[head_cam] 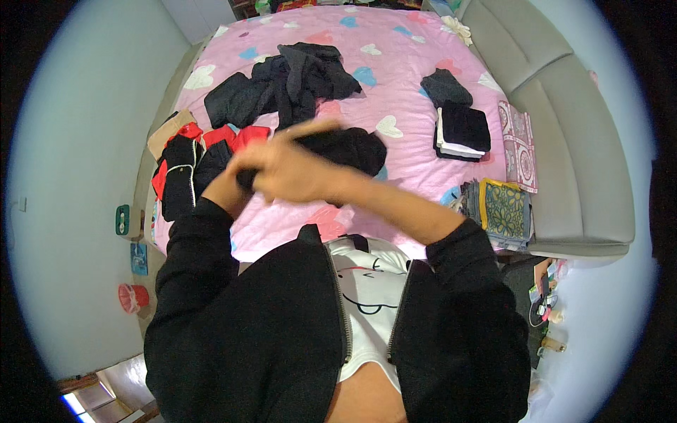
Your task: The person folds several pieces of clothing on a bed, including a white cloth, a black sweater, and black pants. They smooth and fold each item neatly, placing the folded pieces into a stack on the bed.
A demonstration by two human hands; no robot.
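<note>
My right hand (288, 166) reaches across to the left and overlaps my left hand (230, 185) above the near left part of the bed. Both are blurred by motion. A bit of dark cloth (246, 178) shows between them; which hand has hold of it cannot be told. Just beyond my right hand lies a crumpled black garment (351, 149). Farther back is a heap of dark grey and black clothes (301, 79). Red and black clothes with a white cord (180, 169) lie left of my hands. A stack of folded black and white clothes (464, 129) sits on the right.
A pink heart-patterned bedspread (389, 127) covers the bed. Along its right side runs a grey padded headboard (555, 132). Folded patterned cloths (502, 211) lie at the near right corner. A folded dark garment (446, 88) adjoins the stack. On the left floor stands a red bin (133, 297).
</note>
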